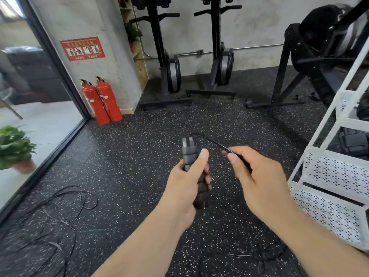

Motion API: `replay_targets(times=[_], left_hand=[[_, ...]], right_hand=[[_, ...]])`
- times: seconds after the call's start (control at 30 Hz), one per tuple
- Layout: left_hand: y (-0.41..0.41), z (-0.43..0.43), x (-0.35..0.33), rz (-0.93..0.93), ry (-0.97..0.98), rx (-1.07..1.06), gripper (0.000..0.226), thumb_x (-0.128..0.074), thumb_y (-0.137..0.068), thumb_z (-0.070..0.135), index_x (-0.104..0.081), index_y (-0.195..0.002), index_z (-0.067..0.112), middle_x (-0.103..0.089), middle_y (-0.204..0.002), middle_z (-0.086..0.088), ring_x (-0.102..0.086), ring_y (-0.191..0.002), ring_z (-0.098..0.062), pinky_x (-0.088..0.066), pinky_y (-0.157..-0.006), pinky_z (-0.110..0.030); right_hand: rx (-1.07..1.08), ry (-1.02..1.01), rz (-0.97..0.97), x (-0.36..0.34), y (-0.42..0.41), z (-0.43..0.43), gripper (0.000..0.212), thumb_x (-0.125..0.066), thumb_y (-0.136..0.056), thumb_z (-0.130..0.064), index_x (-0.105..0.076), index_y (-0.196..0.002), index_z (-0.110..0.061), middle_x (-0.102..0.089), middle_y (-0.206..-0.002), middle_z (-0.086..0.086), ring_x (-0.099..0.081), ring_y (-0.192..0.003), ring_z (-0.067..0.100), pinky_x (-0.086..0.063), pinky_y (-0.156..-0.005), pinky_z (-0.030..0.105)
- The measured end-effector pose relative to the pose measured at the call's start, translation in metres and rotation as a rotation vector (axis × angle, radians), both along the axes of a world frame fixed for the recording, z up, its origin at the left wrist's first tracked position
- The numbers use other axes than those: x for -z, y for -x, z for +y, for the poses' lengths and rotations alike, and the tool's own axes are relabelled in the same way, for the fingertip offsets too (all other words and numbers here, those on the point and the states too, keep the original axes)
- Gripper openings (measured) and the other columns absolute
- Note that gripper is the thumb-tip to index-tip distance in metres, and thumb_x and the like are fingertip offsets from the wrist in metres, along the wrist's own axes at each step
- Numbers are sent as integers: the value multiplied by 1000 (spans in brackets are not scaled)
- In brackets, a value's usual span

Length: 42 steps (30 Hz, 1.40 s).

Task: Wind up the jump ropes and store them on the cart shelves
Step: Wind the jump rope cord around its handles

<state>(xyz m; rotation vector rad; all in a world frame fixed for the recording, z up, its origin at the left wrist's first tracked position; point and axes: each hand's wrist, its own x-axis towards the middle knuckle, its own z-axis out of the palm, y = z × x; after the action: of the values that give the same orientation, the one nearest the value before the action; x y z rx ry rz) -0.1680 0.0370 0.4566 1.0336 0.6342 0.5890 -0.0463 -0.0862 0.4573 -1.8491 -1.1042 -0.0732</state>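
The left hand (186, 185) is curled tight around the dark foam grip of a jump rope (189, 151), thumb laid up along its side, and holds it upright in the middle of the view. Blur makes it unclear whether one handle or two sit in that fist. From the top of the grip a thin black cord (209, 139) arcs over to the right hand (259, 176), which pinches it between thumb and forefinger just beside the left hand. The white cart (337, 173) stands at the right edge, tilted by the wide lens, its shelves made of perforated metal. The lowest shelf and the one above it show only bare perforated sheet in the part that is visible. The next shelf up holds black padded items (352, 145), too dark to identify, and a rounded black object (362, 110) sits on the shelf above that, cut off by the frame. More loose ropes (69, 206) lie tangled on the speckled rubber floor (129, 156) at lower left, well apart from the cart. Two red fire extinguishers (102, 101) stand against the wall beside a glass door, a potted plant (15, 146) sits at far left, and upright rowing machines (172, 73) line the back wall.
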Motion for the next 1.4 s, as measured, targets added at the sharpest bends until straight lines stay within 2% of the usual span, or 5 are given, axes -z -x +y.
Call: replay_targets(times=[0.6,0.87,1.03,1.17,1.4], left_hand=[[-4,11,9,-189,523,-233,11,-61,-100,20,-65,-101,10,-78,-103,-11,-77,-106,-29,-52,-107,-64],[-8,2,13,-102,539,-69,43,-74,-98,44,-69,-130,16,-77,-129,-4,-70,-126,-29,-51,-111,-49],[-5,-1,17,172,-91,97,93,-84,-85,58,-41,-160,25,-57,-155,-1,-56,-141,-17,-39,-122,-45],[4,0,24,671,-1315,-105,117,-77,-90,49,7,-169,31,0,-177,5,-4,-164,-20,-17,-133,-45],[-2,2,23,876,-1897,192,94,-76,-85,55,-29,-162,26,-50,-143,5,-47,-137,-24,-26,-127,-46]], right_hand=[[-107,123,29,40,69,6,50,-43,-104,-63,-51,-149,-43,-36,-143,-26,-49,-127,1,-50,-95,28],[-82,169,106,40,44,11,25,-56,-103,-49,-51,-128,-47,-62,-112,-23,-58,-103,1,-50,-85,28],[50,106,435,34,9,12,18,-47,-109,-51,-60,-112,-39,-71,-93,-11,-64,-85,5,-50,-76,32],[32,254,597,34,-23,4,26,-46,-110,-51,-66,-111,-35,-78,-92,-6,-70,-97,17,-54,-99,51],[-136,364,616,20,-16,-6,55,-39,-106,-69,-74,-104,-27,-80,-89,-2,-73,-99,22,-53,-102,50]])
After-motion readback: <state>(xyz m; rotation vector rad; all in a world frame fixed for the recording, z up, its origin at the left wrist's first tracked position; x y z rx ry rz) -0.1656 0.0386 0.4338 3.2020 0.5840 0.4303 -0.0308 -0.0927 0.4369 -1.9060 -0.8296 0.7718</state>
